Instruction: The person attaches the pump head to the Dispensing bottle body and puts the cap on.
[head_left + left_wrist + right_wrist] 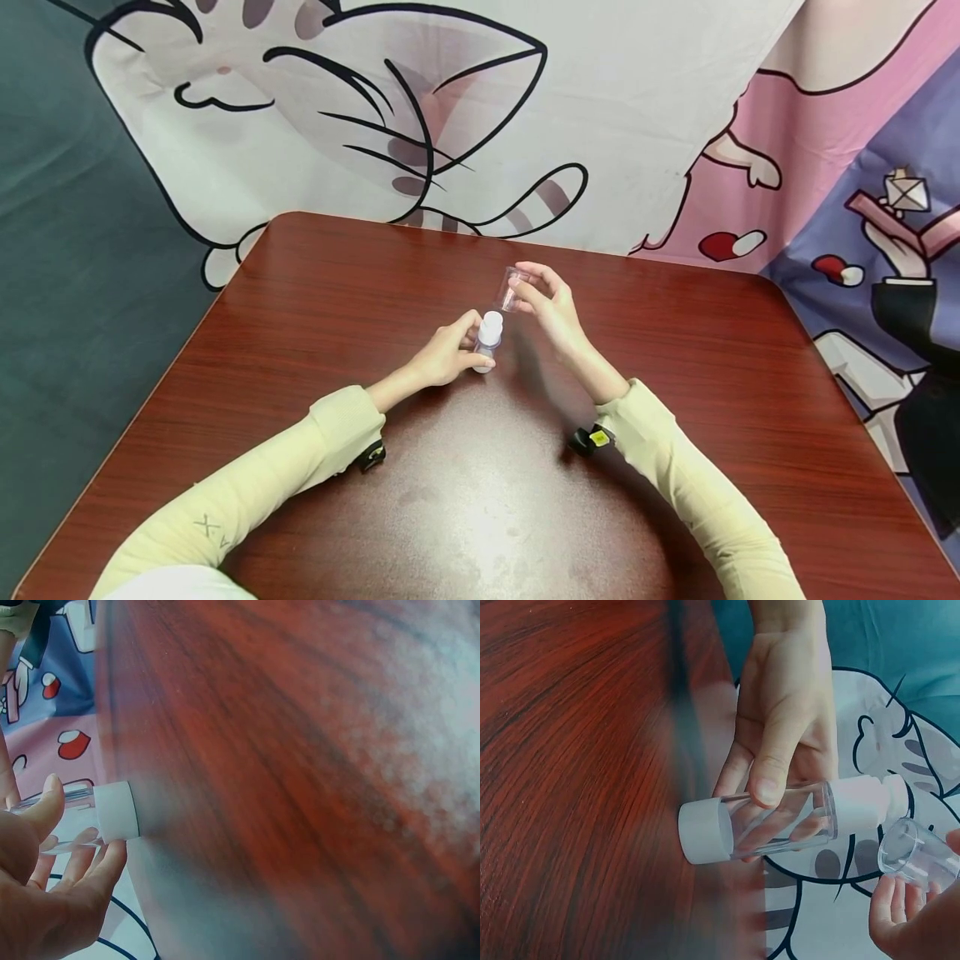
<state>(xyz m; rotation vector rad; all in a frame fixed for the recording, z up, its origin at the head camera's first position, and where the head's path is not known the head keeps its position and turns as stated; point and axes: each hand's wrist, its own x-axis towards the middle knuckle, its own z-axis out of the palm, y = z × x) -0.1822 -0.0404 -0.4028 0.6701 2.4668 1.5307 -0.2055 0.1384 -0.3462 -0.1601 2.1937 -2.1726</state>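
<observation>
A small clear pump bottle (pixel 487 337) with a white pump top and white base stands upright on the table. My left hand (pixel 447 350) grips its body between thumb and fingers, as the right wrist view shows, with the bottle's white base (pixel 705 832) at the tabletop. Just above and to the right of the pump, my right hand (pixel 551 308) holds a clear plastic cap (pixel 510 290) by its side. In the right wrist view the clear cap's open rim faces the white pump head (pixel 870 801), apart from the bottle body.
The brown wooden table (pixel 360 275) spreads around both hands, with a glare patch near its front. Behind it hangs a cartoon cat cloth (pixel 637 100). Dark wrist devices (pixel 371 455) sit under both sleeves.
</observation>
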